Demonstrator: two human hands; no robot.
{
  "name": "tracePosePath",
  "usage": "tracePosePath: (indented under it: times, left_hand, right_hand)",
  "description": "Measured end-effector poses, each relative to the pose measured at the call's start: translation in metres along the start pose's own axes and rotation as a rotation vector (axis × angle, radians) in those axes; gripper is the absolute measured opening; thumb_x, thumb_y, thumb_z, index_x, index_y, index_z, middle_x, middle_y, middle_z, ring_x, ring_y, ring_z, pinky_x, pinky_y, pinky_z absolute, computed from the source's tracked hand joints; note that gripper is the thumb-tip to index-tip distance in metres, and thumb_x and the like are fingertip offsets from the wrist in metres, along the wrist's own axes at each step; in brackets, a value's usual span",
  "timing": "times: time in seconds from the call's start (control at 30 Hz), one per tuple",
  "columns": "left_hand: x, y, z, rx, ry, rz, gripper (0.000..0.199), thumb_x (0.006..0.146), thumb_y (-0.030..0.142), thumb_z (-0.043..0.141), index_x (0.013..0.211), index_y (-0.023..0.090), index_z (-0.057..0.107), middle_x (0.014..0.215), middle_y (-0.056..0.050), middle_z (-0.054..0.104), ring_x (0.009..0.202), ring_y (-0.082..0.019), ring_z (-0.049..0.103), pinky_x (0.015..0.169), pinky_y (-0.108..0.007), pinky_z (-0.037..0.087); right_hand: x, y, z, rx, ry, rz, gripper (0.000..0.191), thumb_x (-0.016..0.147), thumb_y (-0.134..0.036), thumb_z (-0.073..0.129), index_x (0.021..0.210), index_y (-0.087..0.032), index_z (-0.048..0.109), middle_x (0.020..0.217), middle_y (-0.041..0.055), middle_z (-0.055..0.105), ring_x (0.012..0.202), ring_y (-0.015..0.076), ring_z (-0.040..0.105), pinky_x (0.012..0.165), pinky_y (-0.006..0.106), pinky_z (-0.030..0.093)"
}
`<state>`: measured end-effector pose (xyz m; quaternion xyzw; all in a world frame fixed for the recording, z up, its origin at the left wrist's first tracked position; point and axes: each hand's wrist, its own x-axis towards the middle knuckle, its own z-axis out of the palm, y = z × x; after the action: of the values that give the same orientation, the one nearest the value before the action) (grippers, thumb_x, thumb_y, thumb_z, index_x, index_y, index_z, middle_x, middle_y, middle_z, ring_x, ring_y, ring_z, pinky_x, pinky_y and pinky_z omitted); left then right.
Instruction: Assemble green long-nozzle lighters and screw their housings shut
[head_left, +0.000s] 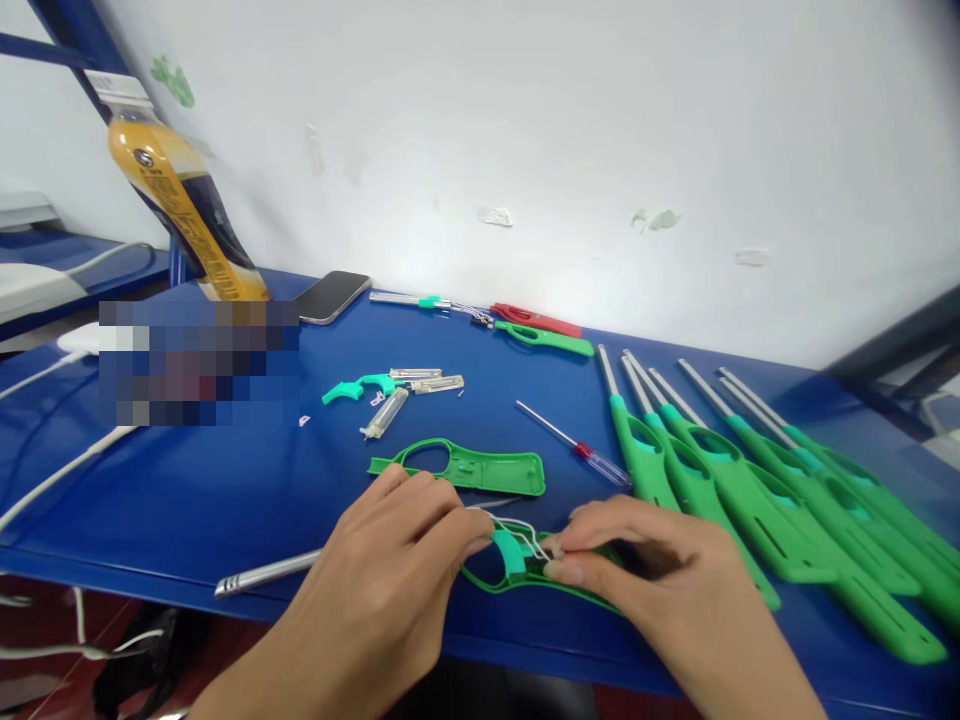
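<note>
My left hand [405,570] is closed at the left end of an open green lighter shell [487,583], its fingertips beside a teal trigger [511,552]. A metal tube [270,573] sticks out to the left from under that hand. My right hand [637,560] pinches over the shell's middle, thumb and forefinger at the white wires [525,528]; a small dark part shows below the fingertips. Just behind lies the other green shell half [499,472], inner side up. What my left fingertips grip is hidden.
Several green lighters [787,520] lie at the right, beside a screwdriver [592,462]. Teal triggers [343,392] and clear tanks [387,414] lie mid-table. Behind are red [536,319] and green shells [551,340], metal tubes [405,299], a phone [334,296] and a bottle [187,210].
</note>
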<state>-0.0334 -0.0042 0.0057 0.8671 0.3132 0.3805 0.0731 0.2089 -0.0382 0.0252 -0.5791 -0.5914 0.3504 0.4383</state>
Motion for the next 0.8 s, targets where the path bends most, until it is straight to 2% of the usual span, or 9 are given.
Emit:
tracePosePath:
  times: [0.27,0.47,0.63,0.8]
  left_hand:
    - [0.004,-0.007,-0.001,0.092,-0.051,0.061,0.039,0.104,-0.007,0.049,0.111,0.023,0.072,0.098,0.0,0.076,0.082,-0.02,0.064,0.077,-0.035,0.046]
    - [0.004,-0.012,-0.005,0.1,-0.09,0.081,0.045,0.099,-0.01,0.05,0.119,0.021,0.074,0.104,-0.004,0.079,0.086,-0.022,0.064,0.078,-0.035,0.054]
    - [0.004,-0.014,-0.004,0.099,-0.082,0.085,0.044,0.1,-0.01,0.049,0.119,0.021,0.073,0.105,-0.005,0.079,0.087,-0.022,0.065,0.078,-0.035,0.059]
    - [0.004,-0.015,-0.004,0.105,-0.076,0.08,0.044,0.1,-0.009,0.048,0.118,0.022,0.073,0.105,-0.004,0.079,0.087,-0.022,0.067,0.079,-0.036,0.061]
  right_hand:
    - [-0.003,0.01,-0.005,-0.149,-0.126,-0.097,0.007,0.091,-0.028,0.089,0.088,-0.035,0.088,0.087,-0.0045,0.086,0.078,0.018,0.082,0.076,0.022,0.066]
    - [-0.007,0.011,-0.003,-0.235,-0.125,-0.178,0.013,0.095,-0.024,0.085,0.096,-0.037,0.085,0.092,-0.0069,0.085,0.082,0.0169,0.081,0.078,0.022,0.065]
    - [-0.011,0.009,-0.003,-0.32,-0.109,-0.263,0.016,0.098,-0.022,0.082,0.1,-0.038,0.083,0.095,-0.0103,0.086,0.085,0.015,0.081,0.081,0.021,0.064]
    - [-0.012,0.007,-0.003,-0.381,-0.11,-0.277,0.019,0.098,-0.021,0.082,0.101,-0.04,0.082,0.095,-0.0126,0.086,0.086,0.0137,0.081,0.083,0.02,0.063]
